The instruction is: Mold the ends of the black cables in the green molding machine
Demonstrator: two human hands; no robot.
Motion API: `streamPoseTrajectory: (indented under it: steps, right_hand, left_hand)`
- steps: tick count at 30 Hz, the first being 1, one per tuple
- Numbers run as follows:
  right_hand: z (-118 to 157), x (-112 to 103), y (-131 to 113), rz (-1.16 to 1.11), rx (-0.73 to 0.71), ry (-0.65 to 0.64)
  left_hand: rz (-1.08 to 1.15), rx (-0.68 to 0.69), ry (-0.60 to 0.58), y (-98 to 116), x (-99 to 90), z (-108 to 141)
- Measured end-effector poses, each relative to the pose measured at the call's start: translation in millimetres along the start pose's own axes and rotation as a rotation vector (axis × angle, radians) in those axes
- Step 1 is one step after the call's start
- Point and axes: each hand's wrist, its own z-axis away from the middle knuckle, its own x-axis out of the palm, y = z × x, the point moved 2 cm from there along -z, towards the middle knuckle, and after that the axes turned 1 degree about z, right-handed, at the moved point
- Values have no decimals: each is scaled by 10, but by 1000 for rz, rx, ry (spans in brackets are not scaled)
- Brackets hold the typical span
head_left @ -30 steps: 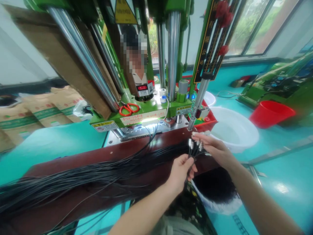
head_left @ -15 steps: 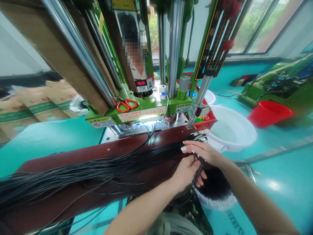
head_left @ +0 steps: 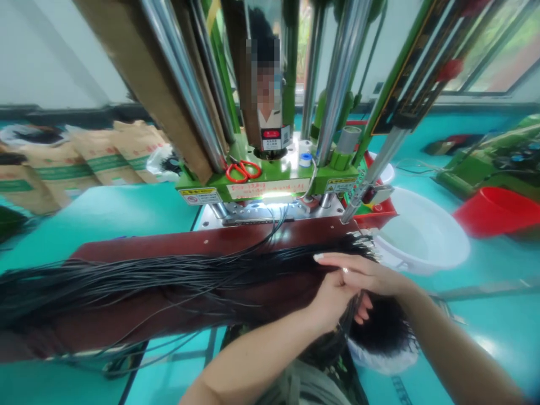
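My left hand (head_left: 335, 301) is closed round a small bundle of black cables (head_left: 351, 315) at the front edge of the brown table (head_left: 236, 289). Above it and partly over it lies my right hand (head_left: 371, 274), its fingers stretched to the left and its fingertips near the long pile of cables (head_left: 169, 275). Whether my right fingers grip any cable is hidden where the hands overlap. The pile runs across the table, with light-coloured ends at the right. A few thin cables lead from the pile into the lit green machine (head_left: 253, 188).
Orange-handled scissors (head_left: 243, 171) lie on the machine. At the right stand a white basin (head_left: 426, 230) and a red bucket (head_left: 493, 211). A white-rimmed container (head_left: 383, 360) with black contents is below my right wrist. Paper sacks (head_left: 99, 152) stand at the left.
The view has shifted, so the machine and hands appear further right. My right hand has come down over my left fingers, hiding the cable parts that showed between the hands.
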Motion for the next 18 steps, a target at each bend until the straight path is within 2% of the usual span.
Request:
streamPoseTrajectory:
  steps: [3, 4, 5, 7, 9, 11, 15, 18]
  right_hand:
    - [-85, 69, 19, 47, 38, -106]
    - [-150, 66, 31, 62, 28, -100]
    - [-242, 51, 44, 86, 5, -70]
    - [-506, -6, 74, 185, -52, 75]
    - [-847, -56, 121, 397, -66, 262]
    - [-1213, -52, 185, 666, -36, 359]
    - [-1751, 82, 294, 860, -23, 348]
    - [-1857, 165, 305, 959, -11, 340]
  left_hand:
    - [26, 80, 31, 4, -123, 16]
    - [39, 122, 63, 21, -196, 34]
    - [57, 158, 108, 45, -281, 60]
    - [112, 207, 213, 105, -457, 138]
    - [165, 233, 287, 173, -600, 236]
    - [182, 268, 309, 239, -684, 328]
    - [137, 347, 317, 325, -734, 428]
    - [110, 376, 324, 336, -752, 429]
